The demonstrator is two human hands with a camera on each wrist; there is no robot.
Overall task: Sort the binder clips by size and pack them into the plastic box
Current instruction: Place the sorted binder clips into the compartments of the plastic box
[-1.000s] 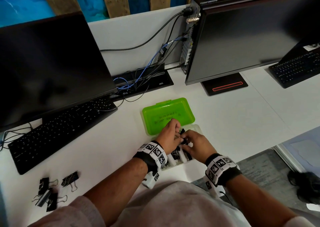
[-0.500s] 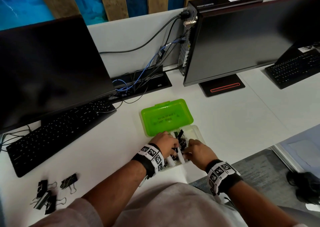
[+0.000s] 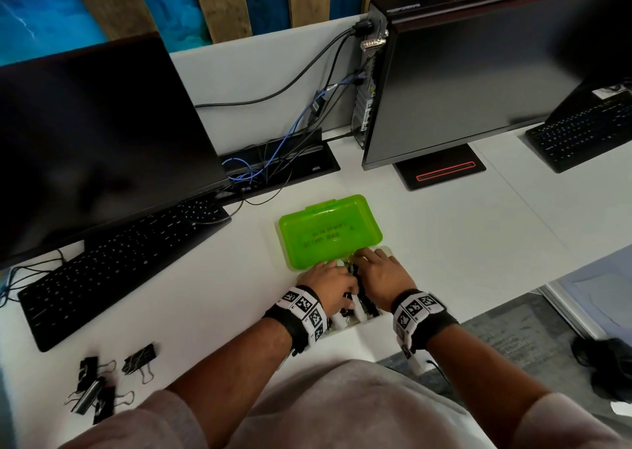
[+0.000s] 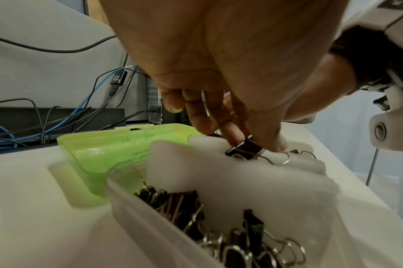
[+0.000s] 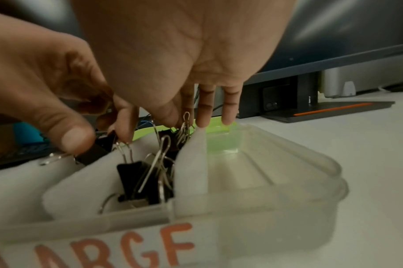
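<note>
Both hands working inside the box [image 3: 345, 325], near bench [image 3: 478, 243] edge, green lid [image 3: 328, 233] lying open behind. Left hand [image 3: 333, 286] is pinching a clip [image 4: 246, 149] atop the foam divider [image 4: 218, 172]. Right hand [image 3: 383, 274] fingers are straight, poking into packed clips [image 5: 147, 177]. Box is filling; five or so loose clips [image 3: 102, 383] are waiting far left. I'm judging it past halfway.

Orange hand-lettered capitals reading "ARGE" (the start cut off by the frame edge) run along the near wall of the clear plastic box [image 5: 253, 235]. Raised lettering on its green lid [image 3: 330, 233] is too blurred to read.
</note>
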